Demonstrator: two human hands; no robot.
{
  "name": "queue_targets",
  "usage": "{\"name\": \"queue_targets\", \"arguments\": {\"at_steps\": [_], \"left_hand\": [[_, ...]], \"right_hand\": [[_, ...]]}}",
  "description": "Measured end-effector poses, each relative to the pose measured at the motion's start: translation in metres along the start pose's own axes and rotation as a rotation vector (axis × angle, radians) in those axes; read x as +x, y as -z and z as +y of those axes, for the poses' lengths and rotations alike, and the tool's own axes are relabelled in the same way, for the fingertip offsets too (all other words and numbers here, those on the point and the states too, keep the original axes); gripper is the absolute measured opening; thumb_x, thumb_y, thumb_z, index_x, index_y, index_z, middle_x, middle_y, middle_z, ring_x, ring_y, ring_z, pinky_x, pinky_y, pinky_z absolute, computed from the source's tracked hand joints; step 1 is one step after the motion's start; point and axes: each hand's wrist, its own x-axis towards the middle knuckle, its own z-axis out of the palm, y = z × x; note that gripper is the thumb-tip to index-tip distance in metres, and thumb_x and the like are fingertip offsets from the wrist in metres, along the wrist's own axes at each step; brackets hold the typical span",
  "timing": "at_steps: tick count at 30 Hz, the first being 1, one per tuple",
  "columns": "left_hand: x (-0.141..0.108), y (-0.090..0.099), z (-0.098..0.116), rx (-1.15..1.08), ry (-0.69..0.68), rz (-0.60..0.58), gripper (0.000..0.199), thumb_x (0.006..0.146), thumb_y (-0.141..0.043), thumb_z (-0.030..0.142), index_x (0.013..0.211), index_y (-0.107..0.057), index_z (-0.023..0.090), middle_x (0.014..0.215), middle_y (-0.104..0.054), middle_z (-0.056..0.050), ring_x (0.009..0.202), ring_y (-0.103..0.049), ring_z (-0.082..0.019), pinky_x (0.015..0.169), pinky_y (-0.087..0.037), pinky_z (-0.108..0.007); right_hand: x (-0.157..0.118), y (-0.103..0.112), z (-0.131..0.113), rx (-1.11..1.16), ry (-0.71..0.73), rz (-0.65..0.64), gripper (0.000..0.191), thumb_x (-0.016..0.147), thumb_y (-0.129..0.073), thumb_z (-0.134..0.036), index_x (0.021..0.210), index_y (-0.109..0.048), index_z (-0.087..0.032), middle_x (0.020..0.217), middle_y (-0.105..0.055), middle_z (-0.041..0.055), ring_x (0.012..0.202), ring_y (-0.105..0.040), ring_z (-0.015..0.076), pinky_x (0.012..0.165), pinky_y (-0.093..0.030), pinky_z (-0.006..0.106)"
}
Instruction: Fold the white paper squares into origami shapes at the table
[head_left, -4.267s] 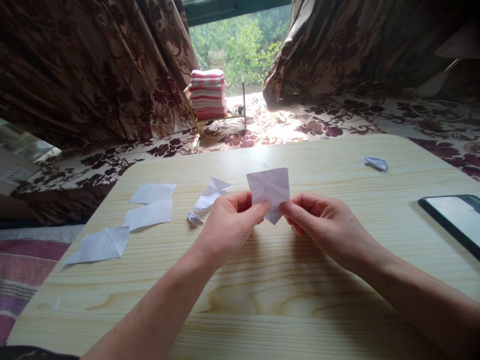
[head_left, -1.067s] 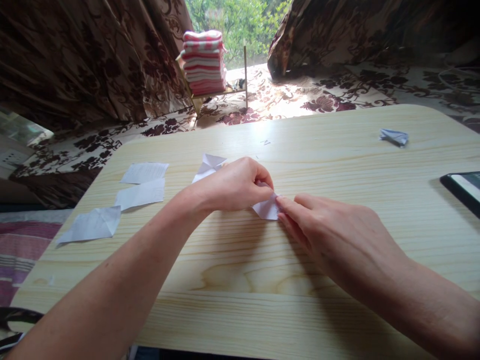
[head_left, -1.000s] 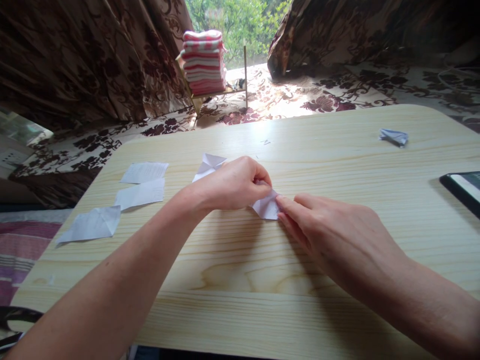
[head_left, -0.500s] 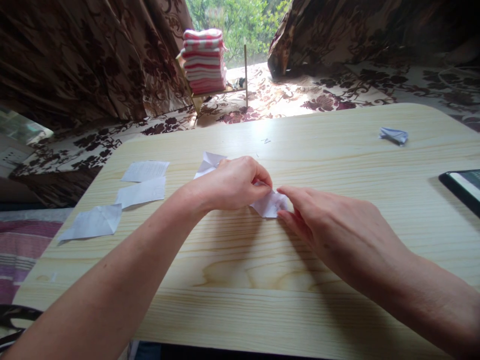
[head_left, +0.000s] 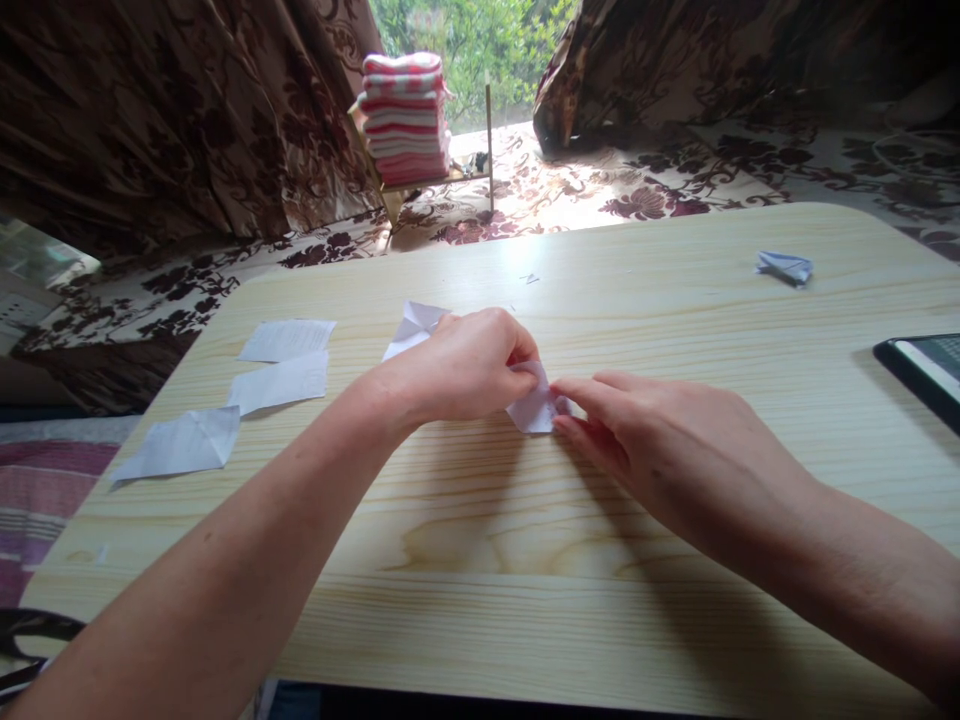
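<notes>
A small white paper (head_left: 534, 405) lies between my two hands near the middle of the wooden table (head_left: 480, 530). My left hand (head_left: 480, 365) reaches across from the left, its thumb and bent fingers pinching the paper's upper left part. From the right, my right hand (head_left: 645, 425) has its thumb and index finger closed on the paper's right edge, where a small folded bit shows. Another creased white paper (head_left: 414, 325) sits just behind my left hand and is partly hidden by it.
Three paper pieces (head_left: 289, 341) (head_left: 279, 384) (head_left: 184, 443) lie at the left. A folded paper (head_left: 784, 267) is at the back right, near a dark-edged device (head_left: 926, 375). Striped cloths (head_left: 405, 118) are stacked on a stand beyond the table.
The held paper's right part has been folded over, so a plainer face shows and less sticks out to the right. Both hands stay nearly in place; the view has shifted slightly.
</notes>
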Motion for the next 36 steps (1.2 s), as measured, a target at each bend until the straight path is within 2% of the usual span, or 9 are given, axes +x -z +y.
{"name": "queue_targets", "arguments": {"at_steps": [6,10,14,17,21,25,30,33,36], "left_hand": [[-0.0018,-0.0027,-0.0011,-0.022,0.038,0.027,0.023,0.076,-0.053,0.023,0.074,-0.076,0.019,0.066,-0.069,-0.002,0.062,-0.055,-0.015,0.056,-0.035,-0.027],[-0.0012,-0.006,-0.0005,-0.035,0.042,0.053,0.02,0.074,-0.055,0.021,0.071,-0.075,0.019,0.062,-0.066,0.0,0.061,-0.053,-0.013,0.056,-0.034,-0.025],[0.0001,-0.0062,-0.0002,-0.043,0.043,0.068,0.018,0.072,-0.056,0.017,0.067,-0.073,0.019,0.061,-0.065,0.001,0.059,-0.053,-0.012,0.057,-0.035,-0.025],[0.0003,-0.0052,0.0001,-0.054,0.05,0.057,0.018,0.071,-0.057,0.015,0.066,-0.073,0.019,0.057,-0.063,0.002,0.056,-0.05,-0.011,0.056,-0.034,-0.025],[-0.0007,-0.0051,0.0005,-0.067,0.06,0.054,0.018,0.072,-0.057,0.018,0.066,-0.073,0.018,0.054,-0.06,0.002,0.053,-0.047,-0.011,0.054,-0.033,-0.025],[-0.0014,-0.0064,-0.0007,-0.074,0.061,0.078,0.018,0.073,-0.056,0.02,0.071,-0.074,0.018,0.06,-0.064,0.0,0.056,-0.049,-0.011,0.052,-0.033,-0.025],[0.0004,-0.0083,-0.0032,-0.073,0.053,0.08,0.019,0.073,-0.055,0.021,0.071,-0.073,0.018,0.064,-0.066,-0.001,0.058,-0.051,-0.012,0.052,-0.033,-0.025],[-0.0004,-0.0064,-0.004,-0.087,0.037,0.059,0.021,0.074,-0.055,0.019,0.076,-0.075,0.018,0.066,-0.067,-0.001,0.06,-0.053,-0.012,0.052,-0.034,-0.024],[-0.0058,-0.0016,-0.0041,-0.079,0.052,0.058,0.024,0.074,-0.055,0.016,0.085,-0.076,0.019,0.071,-0.069,0.0,0.063,-0.057,-0.013,0.055,-0.037,-0.024]], "right_hand": [[-0.0004,-0.0011,-0.0013,-0.037,-0.009,0.01,0.021,0.093,-0.048,-0.034,0.095,-0.067,-0.026,0.07,-0.061,-0.0005,0.053,-0.049,0.0154,0.048,-0.02,0.026],[-0.001,-0.0042,-0.0021,-0.067,0.02,0.054,0.019,0.093,-0.049,-0.032,0.091,-0.066,-0.023,0.071,-0.061,0.0,0.055,-0.05,0.0163,0.048,-0.02,0.027],[-0.0032,-0.006,-0.0013,-0.103,0.069,0.127,0.02,0.09,-0.055,-0.026,0.107,-0.065,-0.025,0.07,-0.059,-0.001,0.053,-0.049,0.0153,0.047,-0.019,0.026],[-0.0045,-0.0052,-0.0006,-0.116,0.089,0.135,0.019,0.091,-0.054,-0.029,0.105,-0.066,-0.026,0.066,-0.055,-0.0018,0.049,-0.043,0.0133,0.046,-0.016,0.026],[-0.0043,-0.0039,-0.0002,-0.098,0.082,0.108,0.019,0.092,-0.052,-0.033,0.102,-0.067,-0.026,0.066,-0.057,-0.0011,0.051,-0.044,0.0125,0.046,-0.017,0.025],[-0.004,-0.0045,0.0003,-0.096,0.065,0.081,0.02,0.093,-0.05,-0.033,0.096,-0.068,-0.025,0.069,-0.059,0.0002,0.056,-0.05,0.0137,0.047,-0.019,0.025],[-0.0032,-0.0025,0.0001,-0.125,0.062,0.018,0.023,0.093,-0.05,-0.028,0.112,-0.063,-0.029,0.072,-0.06,-0.0009,0.056,-0.051,0.0154,0.047,-0.019,0.026],[-0.0008,0.0001,0.0,-0.139,0.05,-0.061,0.021,0.091,-0.052,-0.026,0.109,-0.063,-0.029,0.076,-0.062,-0.0008,0.06,-0.054,0.0163,0.048,-0.02,0.026],[0.0012,0.0019,-0.0003,-0.143,0.052,-0.086,0.019,0.091,-0.051,-0.027,0.107,-0.063,-0.03,0.079,-0.064,-0.0007,0.062,-0.054,0.0164,0.048,-0.021,0.027]]}}
